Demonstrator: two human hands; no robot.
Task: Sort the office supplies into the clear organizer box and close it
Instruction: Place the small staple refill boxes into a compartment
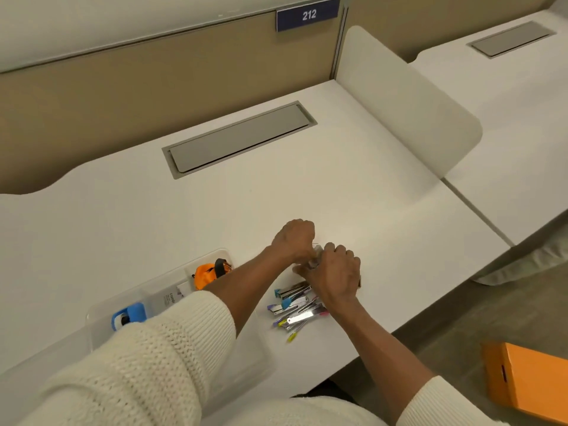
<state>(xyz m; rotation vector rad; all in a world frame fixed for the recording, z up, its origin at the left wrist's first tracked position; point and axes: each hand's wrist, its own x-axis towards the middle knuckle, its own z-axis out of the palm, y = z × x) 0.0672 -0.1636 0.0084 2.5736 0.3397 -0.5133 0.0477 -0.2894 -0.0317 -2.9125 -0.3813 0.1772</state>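
Note:
The clear organizer box (pixel 101 309) lies on the white desk at lower left, partly under my left sleeve. Inside it sit an orange tape measure (pixel 206 275), a blue tape dispenser (pixel 130 315) and a white labelled packet (pixel 172 298). A pile of small staplers and coloured pens (pixel 296 305) lies on the desk to the right of the box. My left hand (pixel 293 239) and my right hand (pixel 335 272) meet just beyond the pile, both closed around a small clear item (pixel 316 256) that I cannot identify.
A grey cable hatch (pixel 239 139) is set into the desk further back. A white divider panel (pixel 405 99) rises at the right edge. An orange box (pixel 528 379) stands on the floor at lower right. A beige partition carries a "212" sign (pixel 308 15).

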